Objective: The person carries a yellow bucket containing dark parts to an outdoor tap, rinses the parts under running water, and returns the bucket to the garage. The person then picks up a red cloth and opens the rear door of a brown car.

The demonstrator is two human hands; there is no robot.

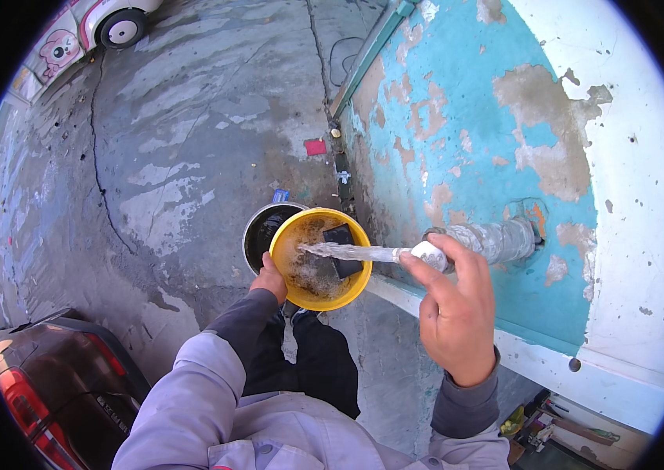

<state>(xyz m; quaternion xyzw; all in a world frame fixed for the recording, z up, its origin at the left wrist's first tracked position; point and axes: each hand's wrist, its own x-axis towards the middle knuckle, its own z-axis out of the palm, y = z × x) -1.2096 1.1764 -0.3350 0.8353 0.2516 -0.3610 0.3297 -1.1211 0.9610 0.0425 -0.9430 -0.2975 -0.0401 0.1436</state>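
My left hand point(270, 280) grips the near left rim of a yellow basin point(312, 301), which is held up in front of me. My right hand point(461, 321) has its thumb and fingers on a white tap point(428, 254) on a wrapped pipe point(496, 240) that comes out of the wall. A stream of water point(340, 251) runs from the tap into the basin, where the water foams. Against the basin's right side lies a black, flat, rectangular thing point(339, 236), partly under the stream; its kind is unclear. Behind the basin, partly hidden, stands a bucket point(258, 229) with dark contents.
A peeling turquoise and white wall point(457, 149) rises on the right. Cracked grey concrete point(167, 133) spreads to the left. A red and dark vehicle part point(58, 392) is at lower left, and a vehicle's wheel point(122, 30) at upper left. A red scrap point(315, 146) lies on the floor.
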